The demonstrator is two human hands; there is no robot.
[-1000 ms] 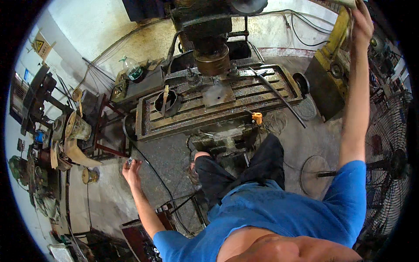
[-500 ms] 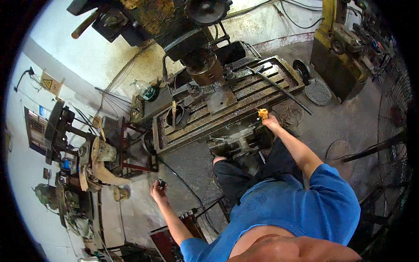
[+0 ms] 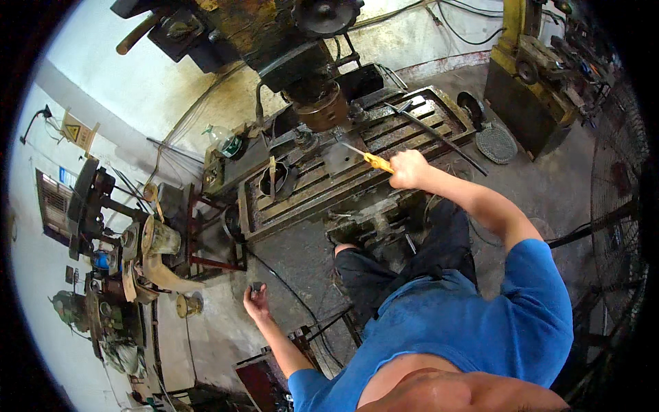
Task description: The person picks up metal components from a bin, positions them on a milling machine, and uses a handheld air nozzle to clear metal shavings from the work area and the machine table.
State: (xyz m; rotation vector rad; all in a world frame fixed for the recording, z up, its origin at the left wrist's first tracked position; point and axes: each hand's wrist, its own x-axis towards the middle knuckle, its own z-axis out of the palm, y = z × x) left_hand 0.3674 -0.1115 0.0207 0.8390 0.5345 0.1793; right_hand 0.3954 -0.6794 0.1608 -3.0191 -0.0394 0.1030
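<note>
My right hand (image 3: 410, 169) is closed round a yellow air blow gun (image 3: 378, 162) above the front edge of a slotted machine table (image 3: 288, 221). The gun's thin metal nozzle points left toward a flat metal plate (image 3: 338, 165) under the round spindle head (image 3: 320, 108). Low on the left, away from the machine, my left hand (image 3: 257, 305) holds a small dark block (image 3: 257, 286) at its fingertips; the block's exact kind is too small to tell.
A dark pot (image 3: 283, 187) with a wooden-handled brush (image 3: 272, 170) stands on the table's left part. A long bar (image 3: 446, 143) juts past the right front edge. A black hose (image 3: 288, 285) crosses the floor. A mesh guard (image 3: 618, 172) stands far right.
My right hand has risen and moved left and forward, bringing the blow gun over the table toward the plate. My left hand has shifted slightly, still holding the dark block.
</note>
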